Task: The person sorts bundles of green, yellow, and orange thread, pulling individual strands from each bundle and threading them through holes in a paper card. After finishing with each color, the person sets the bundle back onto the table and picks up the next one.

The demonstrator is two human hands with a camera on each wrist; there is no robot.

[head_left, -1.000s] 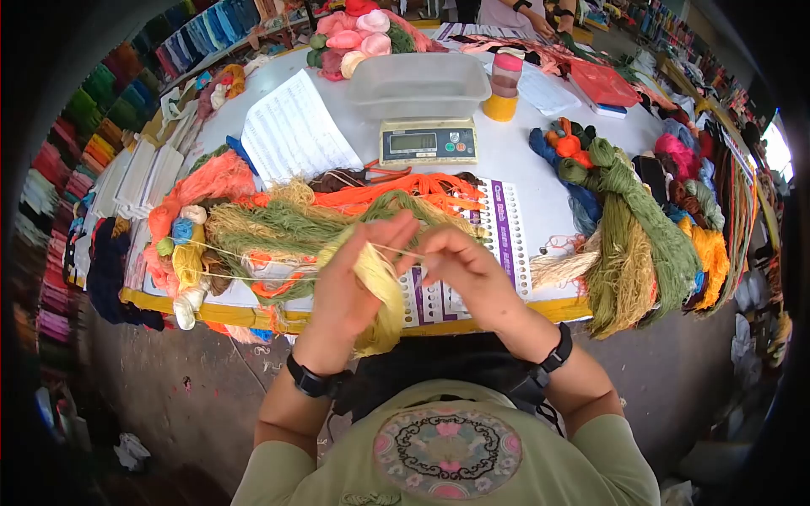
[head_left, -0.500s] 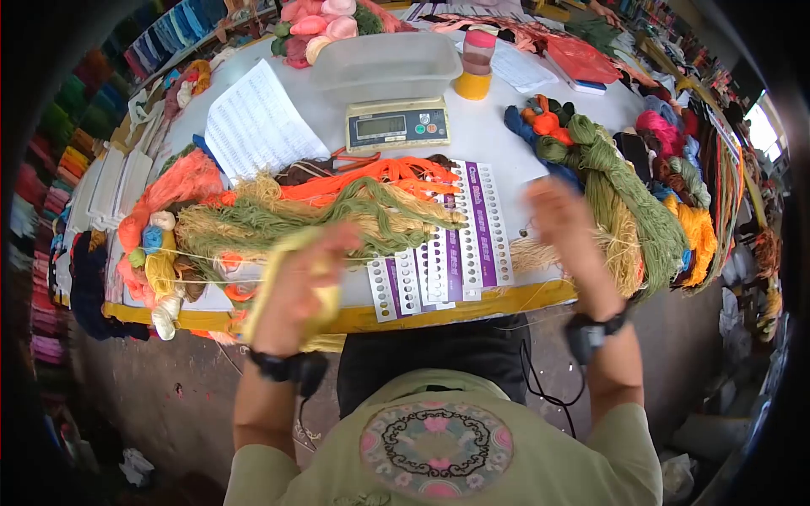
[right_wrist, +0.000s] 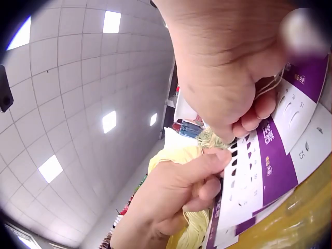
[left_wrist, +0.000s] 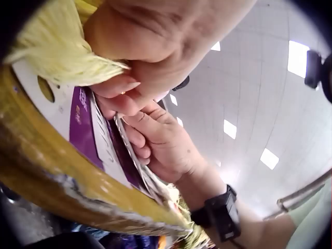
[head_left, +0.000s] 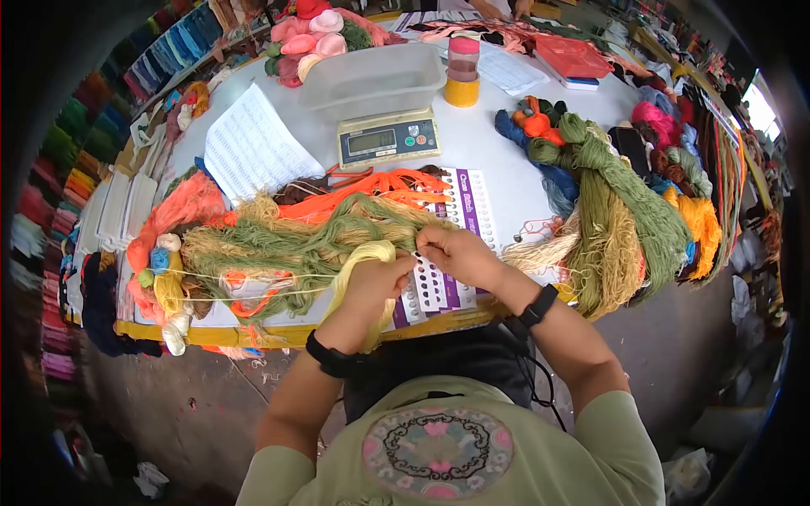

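A pale yellow skein hangs over my left hand. In the right wrist view the left thumb and fingers pinch the edge of a white and purple punched card. My right hand is close beside it; in the left wrist view its thumb and curled fingers grip a card edge. A thin pale thread passes by the right fingers, its end hidden. More punched cards lie under and behind the hands. Pale strands stretch left from the skein.
Green, tan and orange yarn lies left of the cards. Behind are a scale with a clear tray, a written sheet and a pink-lidded jar. Green and tan bundles lie right. A yellow edge borders the table.
My hands, wide apart half a second ago, have come together at the cards. The right hand has moved left from beside the green bundle, and both now grip at card edges.
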